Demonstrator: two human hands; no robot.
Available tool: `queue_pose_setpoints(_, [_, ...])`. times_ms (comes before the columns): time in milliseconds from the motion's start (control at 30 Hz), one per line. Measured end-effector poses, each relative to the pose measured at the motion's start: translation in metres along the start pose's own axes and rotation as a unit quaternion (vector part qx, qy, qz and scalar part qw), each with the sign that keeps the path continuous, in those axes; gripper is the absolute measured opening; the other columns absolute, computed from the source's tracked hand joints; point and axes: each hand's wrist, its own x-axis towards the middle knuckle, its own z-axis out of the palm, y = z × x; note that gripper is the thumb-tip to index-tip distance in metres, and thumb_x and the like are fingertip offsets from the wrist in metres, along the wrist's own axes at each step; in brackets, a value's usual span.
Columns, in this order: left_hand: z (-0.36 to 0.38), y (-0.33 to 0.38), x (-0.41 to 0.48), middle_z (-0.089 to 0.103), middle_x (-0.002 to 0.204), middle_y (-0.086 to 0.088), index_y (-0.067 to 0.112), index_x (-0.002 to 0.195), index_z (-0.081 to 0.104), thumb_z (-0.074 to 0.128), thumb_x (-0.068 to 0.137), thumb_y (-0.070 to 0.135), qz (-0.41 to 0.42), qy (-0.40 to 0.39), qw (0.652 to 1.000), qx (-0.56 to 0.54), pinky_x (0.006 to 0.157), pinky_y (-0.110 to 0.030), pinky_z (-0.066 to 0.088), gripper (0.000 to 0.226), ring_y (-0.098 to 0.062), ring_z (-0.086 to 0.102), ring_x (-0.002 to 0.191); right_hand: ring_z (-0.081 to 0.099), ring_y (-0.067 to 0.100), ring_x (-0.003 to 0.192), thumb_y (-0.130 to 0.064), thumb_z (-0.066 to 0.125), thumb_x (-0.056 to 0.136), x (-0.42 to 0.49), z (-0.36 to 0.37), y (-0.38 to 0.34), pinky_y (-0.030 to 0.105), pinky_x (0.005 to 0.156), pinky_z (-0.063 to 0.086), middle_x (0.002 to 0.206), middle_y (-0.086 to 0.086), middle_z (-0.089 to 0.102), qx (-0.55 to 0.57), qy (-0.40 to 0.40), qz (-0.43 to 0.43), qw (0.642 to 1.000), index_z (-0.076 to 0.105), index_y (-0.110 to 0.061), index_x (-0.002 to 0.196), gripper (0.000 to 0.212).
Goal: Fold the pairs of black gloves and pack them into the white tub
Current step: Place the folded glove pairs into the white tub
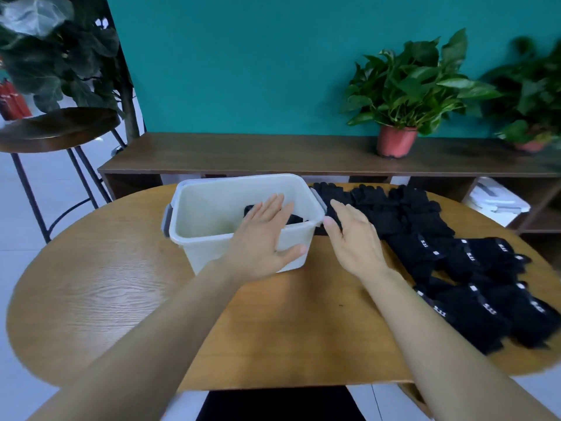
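Fingers, left [271, 208]: straight and together, holding nothing.
Fingers, right [337, 212]: extended, slightly spread, gripping nothing that shows.
Left hand [261, 238]: palm down over the tub's [212, 256] near right corner.
Right hand [355, 241]: just beside the tub's right end, fingertips over the gloves [425, 235].
Tub: white, on the table [106, 299], left of centre.
Glove in tub [296, 219]: black, mostly hidden by the left hand; apparently folded.
Gloves: black, in rows on the table right of the tub.
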Motion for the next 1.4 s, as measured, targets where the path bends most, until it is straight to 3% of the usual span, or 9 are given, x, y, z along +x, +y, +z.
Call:
queue_pose_setpoints(200, [0.062,0.066,0.017,0.002,0.167,-0.001,0.020,0.159,0.015,0.039,0.102,0.054,0.095,-0.040,0.995,0.007,0.119,-0.025,-0.012,0.070,-0.012,-0.007,0.153,0.022,0.021,0.148,-0.040,0.035,0.105,-0.065,-0.015,0.072,0.043,0.119,0.022,0.155,0.007,0.037,-0.039,0.016,0.070,0.997,0.033,-0.015,0.152,0.053])
queue_pose_setpoints(400, [0.125,0.121,0.033,0.000,0.167,-0.001,0.019,0.159,0.011,0.034,0.107,0.039,0.140,-0.134,0.981,-0.011,0.123,-0.028,-0.005,0.061,-0.012,-0.007,0.153,0.015,0.023,0.150,-0.037,0.033,0.106,-0.113,-0.021,0.136,0.044,0.121,0.004,0.157,0.008,0.035,-0.127,0.047,0.146,0.980,0.036,-0.017,0.151,0.049])
queue_pose_setpoints(600, [0.166,0.160,0.051,0.000,0.167,0.001,0.024,0.159,0.010,0.035,0.108,0.028,0.142,-0.194,0.970,-0.039,0.124,-0.031,0.002,0.057,-0.012,-0.004,0.153,0.008,0.034,0.150,-0.052,0.033,0.101,-0.123,-0.022,0.165,0.054,0.118,0.004,0.161,0.017,0.019,-0.206,0.032,0.269,0.940,0.030,-0.024,0.152,0.059])
queue_pose_setpoints(767, [0.179,0.162,0.054,0.004,0.167,0.004,0.030,0.159,0.010,0.032,0.108,0.024,0.130,-0.238,0.959,-0.077,0.122,-0.029,0.007,0.055,-0.011,0.003,0.153,0.021,0.036,0.147,-0.051,0.028,0.102,-0.121,-0.017,0.173,0.052,0.119,0.011,0.157,0.018,0.029,-0.226,0.009,0.242,0.944,0.034,-0.023,0.152,0.057])
queue_pose_setpoints(867, [0.179,0.155,0.043,0.006,0.167,0.004,0.029,0.159,0.010,0.031,0.109,0.027,0.131,-0.227,0.962,-0.074,0.120,-0.026,0.005,0.054,-0.010,0.004,0.153,0.040,0.041,0.137,-0.052,0.021,0.097,-0.125,-0.010,0.169,0.056,0.113,0.028,0.144,0.023,0.048,-0.222,0.042,0.230,0.947,0.053,-0.018,0.140,0.064])
queue_pose_setpoints(967, [0.176,0.146,0.024,0.006,0.167,0.004,0.028,0.159,0.009,0.027,0.109,0.029,0.135,-0.206,0.968,-0.054,0.122,-0.027,0.006,0.053,-0.009,0.003,0.153,0.050,0.044,0.128,-0.049,0.028,0.096,-0.132,0.001,0.155,0.057,0.107,0.038,0.135,0.025,0.056,-0.212,0.065,0.213,0.952,0.062,-0.014,0.131,0.060])
queue_pose_setpoints(1400, [0.143,0.085,-0.023,0.008,0.166,0.008,0.030,0.159,0.012,0.028,0.108,0.032,0.055,-0.176,0.983,-0.015,0.120,-0.027,0.005,0.053,-0.006,0.001,0.152,0.048,0.044,0.130,-0.047,0.025,0.096,-0.122,0.047,0.091,0.056,0.109,0.035,0.138,0.027,0.053,-0.185,0.019,0.152,0.971,0.062,-0.013,0.131,0.061])
